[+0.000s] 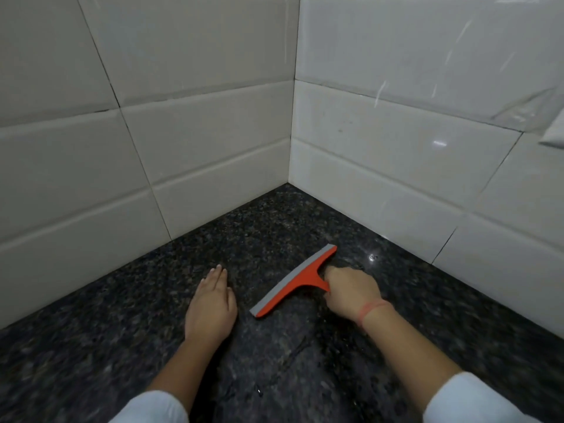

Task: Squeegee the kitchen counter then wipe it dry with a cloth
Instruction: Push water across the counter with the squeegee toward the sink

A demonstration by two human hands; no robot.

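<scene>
An orange squeegee (pixel 297 280) with a grey rubber blade lies blade-down on the dark speckled granite counter (pixel 122 346), angled from lower left to upper right. My right hand (pixel 351 293) is closed around its short handle, a red thread around the wrist. My left hand (pixel 212 303) rests flat on the counter just left of the blade, fingers together and pointing toward the wall, holding nothing. No cloth is in sight.
White tiled walls meet in a corner (pixel 291 132) just beyond the squeegee, closing the counter at the back and right. A pale object (pixel 554 132) sticks out from the right wall at the frame edge. Faint wet streaks (pixel 293 358) mark the counter between my arms.
</scene>
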